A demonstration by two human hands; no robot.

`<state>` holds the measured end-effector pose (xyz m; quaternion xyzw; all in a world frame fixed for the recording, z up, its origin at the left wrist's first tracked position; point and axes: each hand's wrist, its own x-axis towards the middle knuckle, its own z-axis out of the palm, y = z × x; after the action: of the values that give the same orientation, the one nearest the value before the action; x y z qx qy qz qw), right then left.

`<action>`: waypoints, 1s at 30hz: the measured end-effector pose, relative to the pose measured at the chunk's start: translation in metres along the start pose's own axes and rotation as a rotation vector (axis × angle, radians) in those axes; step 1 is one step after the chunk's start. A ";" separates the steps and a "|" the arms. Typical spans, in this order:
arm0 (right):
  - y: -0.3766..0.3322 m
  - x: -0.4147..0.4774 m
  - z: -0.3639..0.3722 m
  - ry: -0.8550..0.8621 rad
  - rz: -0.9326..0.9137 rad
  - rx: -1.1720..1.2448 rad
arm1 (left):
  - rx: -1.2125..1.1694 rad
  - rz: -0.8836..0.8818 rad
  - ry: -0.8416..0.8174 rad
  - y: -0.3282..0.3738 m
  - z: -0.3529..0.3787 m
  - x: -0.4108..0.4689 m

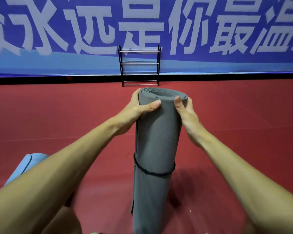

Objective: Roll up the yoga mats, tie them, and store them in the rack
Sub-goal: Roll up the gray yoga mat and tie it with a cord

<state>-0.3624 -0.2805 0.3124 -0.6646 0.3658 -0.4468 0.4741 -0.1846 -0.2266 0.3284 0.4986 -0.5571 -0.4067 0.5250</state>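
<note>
- Grey yoga mat [157, 132] is rolled up and stood on end on the red floor [57, 115], roughly mid-floor and well short of the far edge. The spiral of layers is seen at its top end.
- A black band [152, 173] is looped around the lower part of the roll. The upper part is not tied, and the loose outer edge of the mat is seen down the left side.
- Left hand [139, 107] is wrapped round the top of the roll from the left, with the thumb laid across the front and the fingers curled behind.
- Right hand [186, 112] is gripping the top of the roll from the right, with the thumb pressed at the upper rim. Its fingers are mostly hidden behind the mat.
- Rack [139, 65], a black frame with metal rungs, is set at the far edge of the floor against the blue banner [227, 22]. Nothing is seen stored on the rungs.
- A light-blue mat [32, 164] is seen at the near left of the floor, partly covered by the left forearm, so whether it is tied cannot be told.
</note>
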 end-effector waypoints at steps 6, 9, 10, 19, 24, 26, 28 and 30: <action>0.038 0.088 0.012 -0.021 0.015 -0.025 | 0.143 -0.004 0.180 -0.034 -0.026 0.079; 0.066 0.140 0.023 -0.049 0.050 -0.005 | 0.139 -0.040 0.231 -0.061 -0.043 0.132; 0.075 0.155 0.027 -0.039 0.058 0.003 | 0.143 -0.047 0.214 -0.068 -0.047 0.147; 0.029 0.211 0.027 -0.043 0.130 -0.010 | 0.101 -0.255 0.110 -0.013 -0.078 0.194; -0.124 0.269 0.014 -0.176 0.066 -0.050 | 0.108 -0.239 0.083 0.139 -0.132 0.223; -0.197 0.298 0.016 -0.219 0.062 -0.081 | 0.152 -0.240 0.060 0.209 -0.164 0.241; -0.270 0.327 0.020 -0.252 0.039 -0.132 | 0.229 -0.214 -0.007 0.284 -0.194 0.260; -0.339 0.357 0.026 -0.278 0.004 -0.165 | 0.273 -0.172 -0.068 0.356 -0.221 0.276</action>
<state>-0.1977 -0.5013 0.7214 -0.7561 0.3336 -0.3178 0.4648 0.0021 -0.4210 0.7518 0.5971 -0.5801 -0.3873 0.3962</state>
